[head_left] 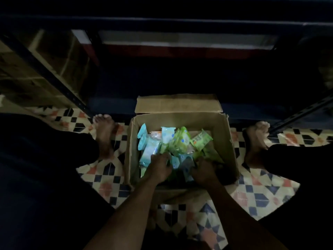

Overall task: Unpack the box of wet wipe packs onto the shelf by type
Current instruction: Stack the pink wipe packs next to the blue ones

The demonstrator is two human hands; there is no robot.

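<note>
The open cardboard box (182, 121) stood on the floor, near the dark shelf (180, 26). Left hand (159, 166) curled around green packs (180, 141); right hand (205, 170) dug among packs, grip indiscernible. Sorting step underway; next, probably lifting one type clear.

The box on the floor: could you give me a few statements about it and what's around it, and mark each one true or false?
1. The box stands open on a patterned tile floor. True.
2. Both hands are inside the box. True: the left hand and right hand are down among the packs.
3. All the packs are pink. False: green packs and blue packs fill it.
4. The person wears shoes. False: the feet are bare.
5. The box is empty. False: it holds many packs.
</note>
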